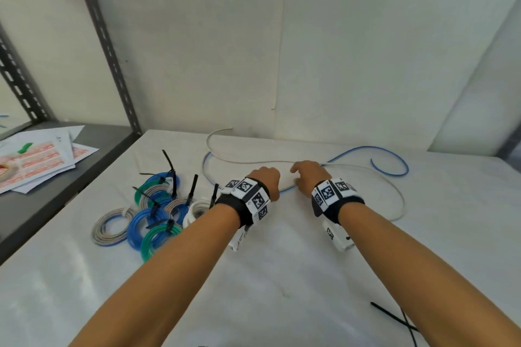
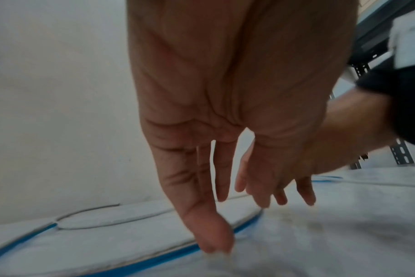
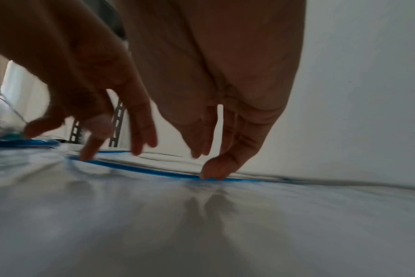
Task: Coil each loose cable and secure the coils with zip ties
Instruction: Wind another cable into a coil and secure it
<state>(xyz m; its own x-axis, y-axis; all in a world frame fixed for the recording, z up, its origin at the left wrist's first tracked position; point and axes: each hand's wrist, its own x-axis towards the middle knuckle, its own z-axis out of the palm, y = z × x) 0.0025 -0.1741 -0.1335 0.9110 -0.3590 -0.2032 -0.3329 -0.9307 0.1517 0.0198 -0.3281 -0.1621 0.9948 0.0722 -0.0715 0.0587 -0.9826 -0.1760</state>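
Observation:
A loose blue cable (image 1: 366,148) and a loose white cable (image 1: 253,162) lie tangled in wide loops at the back of the white table (image 1: 282,276). Both hands hover side by side over the middle of these loops. My left hand (image 1: 267,179) points its straight fingers down, and its thumb tip (image 2: 213,241) touches the table at the blue cable (image 2: 154,260). My right hand (image 1: 307,177) is spread as well, with its thumb tip (image 3: 213,172) pressing on the blue cable (image 3: 142,169). Neither hand holds anything.
Several finished coils (image 1: 152,211) in blue, green and grey, bound with black zip ties, sit on the table's left. Loose black zip ties (image 1: 394,318) lie near the front right edge. A dark shelf with papers (image 1: 42,160) adjoins on the left; a wall stands close behind.

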